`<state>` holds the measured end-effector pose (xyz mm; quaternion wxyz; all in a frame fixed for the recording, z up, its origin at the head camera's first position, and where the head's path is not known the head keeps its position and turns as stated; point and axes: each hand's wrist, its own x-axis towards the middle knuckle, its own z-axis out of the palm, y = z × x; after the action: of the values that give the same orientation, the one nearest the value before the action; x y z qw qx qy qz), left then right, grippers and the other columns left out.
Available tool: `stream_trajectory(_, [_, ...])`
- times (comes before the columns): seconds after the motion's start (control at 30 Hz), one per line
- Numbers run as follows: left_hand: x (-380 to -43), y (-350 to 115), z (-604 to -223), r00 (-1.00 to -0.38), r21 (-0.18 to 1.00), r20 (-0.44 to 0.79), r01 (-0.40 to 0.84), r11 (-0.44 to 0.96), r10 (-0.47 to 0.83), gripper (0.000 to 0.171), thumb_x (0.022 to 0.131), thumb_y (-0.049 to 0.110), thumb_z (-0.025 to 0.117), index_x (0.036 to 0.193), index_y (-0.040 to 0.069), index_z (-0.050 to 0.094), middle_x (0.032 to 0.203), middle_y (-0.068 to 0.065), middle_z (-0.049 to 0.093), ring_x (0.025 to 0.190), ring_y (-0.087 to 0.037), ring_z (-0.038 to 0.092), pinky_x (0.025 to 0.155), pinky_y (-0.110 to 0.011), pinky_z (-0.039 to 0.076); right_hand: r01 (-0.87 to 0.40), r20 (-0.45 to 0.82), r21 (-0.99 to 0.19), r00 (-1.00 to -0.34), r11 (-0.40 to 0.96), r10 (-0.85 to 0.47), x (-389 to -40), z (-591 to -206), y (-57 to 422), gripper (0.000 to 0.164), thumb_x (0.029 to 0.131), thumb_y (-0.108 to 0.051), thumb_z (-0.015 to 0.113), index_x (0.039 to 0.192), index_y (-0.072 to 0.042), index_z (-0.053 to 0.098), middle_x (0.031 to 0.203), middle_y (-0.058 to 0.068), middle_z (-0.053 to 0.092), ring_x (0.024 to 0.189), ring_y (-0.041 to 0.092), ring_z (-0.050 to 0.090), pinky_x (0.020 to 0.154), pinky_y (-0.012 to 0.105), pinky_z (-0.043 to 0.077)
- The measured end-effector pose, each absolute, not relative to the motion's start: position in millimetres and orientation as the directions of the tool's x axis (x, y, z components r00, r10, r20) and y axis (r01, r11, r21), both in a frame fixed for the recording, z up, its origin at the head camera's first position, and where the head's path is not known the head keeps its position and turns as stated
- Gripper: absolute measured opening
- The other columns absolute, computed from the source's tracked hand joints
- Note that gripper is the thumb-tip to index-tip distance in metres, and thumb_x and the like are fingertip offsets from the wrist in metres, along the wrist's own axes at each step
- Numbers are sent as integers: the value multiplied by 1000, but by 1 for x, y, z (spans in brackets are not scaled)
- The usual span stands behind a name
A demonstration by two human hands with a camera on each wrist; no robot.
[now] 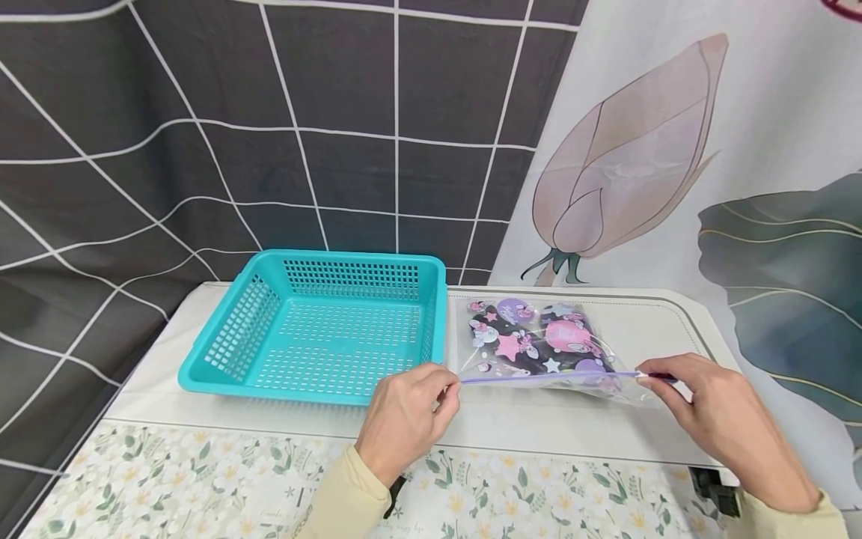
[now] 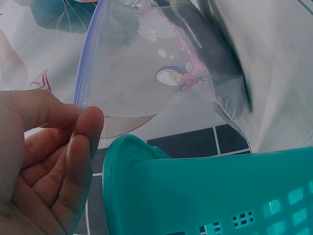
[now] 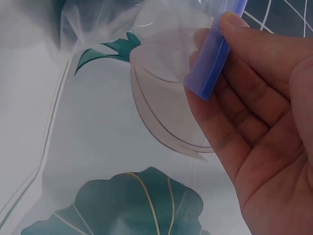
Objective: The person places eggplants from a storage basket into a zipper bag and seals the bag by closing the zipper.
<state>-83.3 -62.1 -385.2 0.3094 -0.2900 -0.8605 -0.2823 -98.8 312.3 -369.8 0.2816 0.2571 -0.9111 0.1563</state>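
Note:
A clear zip bag [image 1: 518, 344] printed with pink stars and cartoon figures lies on the white surface, something dark showing inside it. Along its near edge a purple zip strip [image 1: 545, 379] runs taut between both hands. My left hand [image 1: 407, 419] pinches the strip's left end with thumb and fingertips, close to the basket's corner. At the opposite end, my right hand [image 1: 723, 412] grips the strip between thumb and fingers. In the right wrist view the strip's end [image 3: 208, 78] sticks out past the thumb.
A turquoise perforated basket [image 1: 337, 344] with nothing in it stands left of the bag. Flower-patterned cloth [image 1: 222, 479] covers the near side. Behind hang a dark gridded curtain [image 1: 343, 82] and a pale one with a large printed bud [image 1: 626, 165].

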Motion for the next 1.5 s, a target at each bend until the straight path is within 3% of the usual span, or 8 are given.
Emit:
stream_trajectory(0.23, [-83,-63,-385,-641,310,697,673,671,321,5,83,5,74,79,9,74,77,3,71,57,-1,56,51,-15,45,-556,600,-155,-710,816,-370,-99,-371,314,11,82,-17,81,91,-14,76,87,-2,73,84,-3,59,71,21,44])
stream_trajectory(0.5, [-84,-64,-384,-650,316,692,664,678,314,5,83,5,74,79,8,74,77,2,70,56,-2,56,50,-15,44,-556,609,-175,-710,812,-355,-100,-374,318,27,93,-41,70,92,-15,76,87,0,73,89,-10,57,74,16,43])
stream_trajectory(0.67, [-84,-65,-384,-658,327,685,660,676,312,5,83,5,74,79,8,74,77,2,70,56,-2,55,51,-15,44,-541,600,-167,-719,824,-351,-100,-372,319,12,84,-21,80,93,-14,76,87,0,74,88,-10,56,73,17,43])
stream_trajectory(0.83, [-84,-65,-383,-663,328,682,655,681,310,5,83,5,74,80,8,74,77,2,70,55,-1,53,50,-14,42,-519,588,-173,-736,837,-335,-98,-369,319,22,74,-8,84,93,-15,76,87,-1,73,85,-11,54,70,18,42])
stream_trajectory(1.07, [-85,-66,-383,-668,327,679,647,689,305,4,83,5,75,80,8,75,78,2,71,55,-1,52,49,-14,42,-499,574,-175,-752,849,-323,-98,-369,320,25,71,-5,85,92,-16,76,88,0,73,80,-5,57,68,20,42])
stream_trajectory(1.37, [-85,-66,-382,-667,320,677,648,691,311,5,82,5,76,79,9,74,78,2,71,57,-2,55,50,-17,45,-483,560,-159,-762,861,-324,-98,-369,321,24,71,-7,85,92,-14,76,87,1,74,73,15,62,64,23,43])
stream_trajectory(1.5, [-85,-66,-382,-666,321,677,649,690,312,5,83,5,76,79,8,74,77,1,71,56,-2,54,50,-16,44,-482,561,-158,-762,862,-324,-98,-368,322,25,70,-6,85,91,-14,76,87,2,74,71,16,62,64,23,43])
